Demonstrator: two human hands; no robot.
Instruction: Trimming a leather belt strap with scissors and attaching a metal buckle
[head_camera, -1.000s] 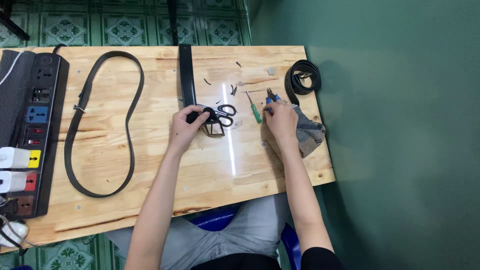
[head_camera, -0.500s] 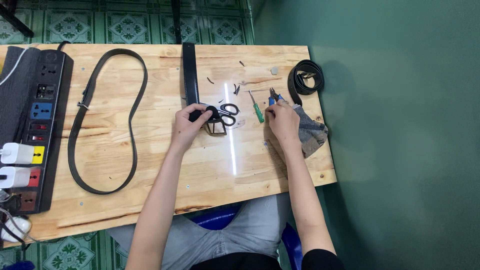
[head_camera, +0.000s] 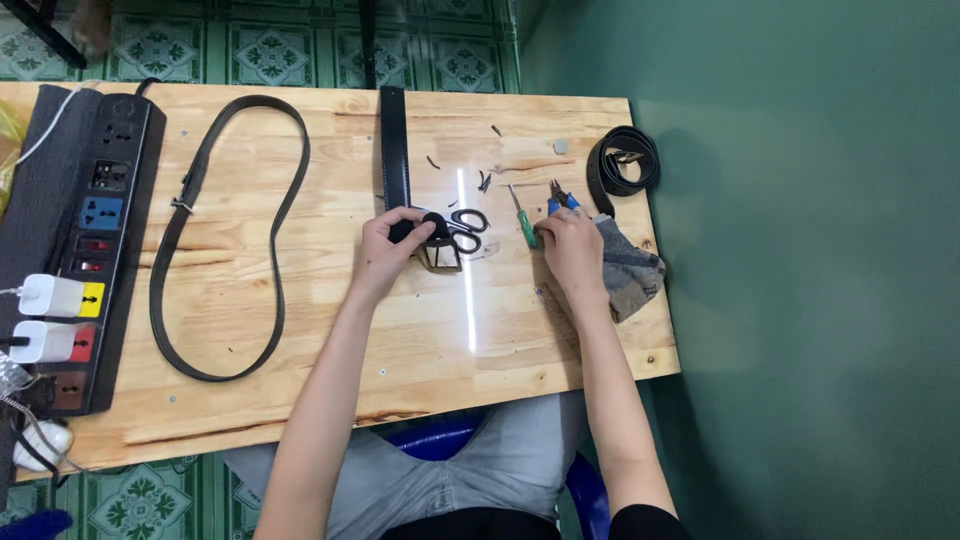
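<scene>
Black belt end being pinned by left hand at buckle; right hand closing on pliers; steady grip needed.

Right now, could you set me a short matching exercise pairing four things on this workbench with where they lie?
Things:
1. looped black belt
2. coiled belt
3. power strip
4. green-handled screwdriver

Places:
A. at the table's far right corner
B. along the table's left edge, with white plugs in it
C. just beside the right hand
D. spread open between the power strip and the left hand

Pairs: 1-D, 2-A, 3-B, 4-C
</scene>
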